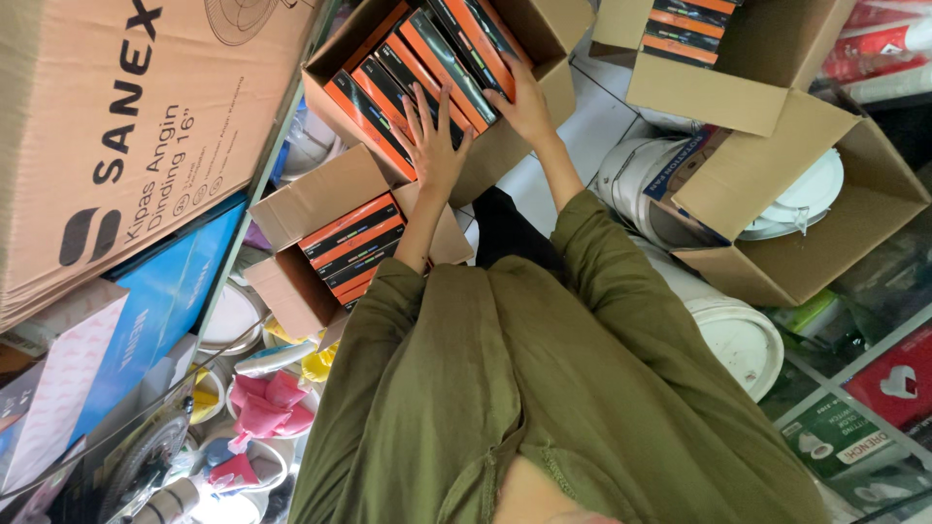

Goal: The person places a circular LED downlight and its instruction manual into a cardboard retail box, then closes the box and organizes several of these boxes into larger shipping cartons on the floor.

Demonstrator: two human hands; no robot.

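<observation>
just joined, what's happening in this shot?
A person in an olive-green top leans over an open cardboard carton packed with slim orange-and-black boxes standing on edge. The left hand lies flat, fingers spread, on the boxes' top edges; the right hand rests on the boxes towards the carton's far side. Neither hand has lifted a box out. A smaller open carton with the same kind of boxes sits beside it, and white buckets stand on the other side.

Both the left hand (434,146) and the right hand (524,102) lie on tightly packed orange-and-black boxes (417,68), hemmed by the carton's walls (505,146). Below the left hand sits a second open carton (320,199); right of the right hand, bare white floor (597,126) stays open.
</observation>
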